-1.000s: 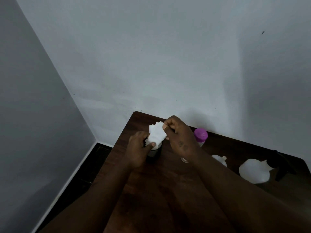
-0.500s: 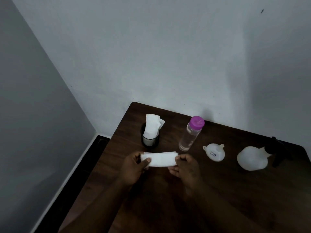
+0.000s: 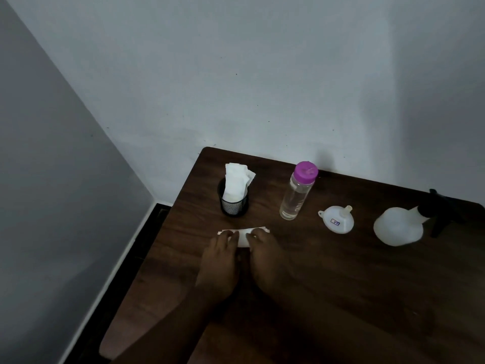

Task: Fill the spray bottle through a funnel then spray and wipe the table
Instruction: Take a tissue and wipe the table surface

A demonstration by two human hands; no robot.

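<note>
On the dark brown wooden table [image 3: 341, 285], folded white paper tissue [image 3: 244, 236] flat under the fingertips, left hand [image 3: 223, 249] and right hand [image 3: 265, 249] side by side, fingers stretched out on it, round white plastic spray bottle [image 3: 397, 228] far off right.

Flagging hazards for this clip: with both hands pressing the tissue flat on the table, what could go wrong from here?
The tall, narrow clear bottle stands just beyond the right hand; a reach past it for the funnel could tip it.
The spray bottle sits close to the table's far right corner, trigger head still on; a careless grab might push it off.
The tissue under the left hand lies near that bottle; a spill while filling could soak it.
</note>
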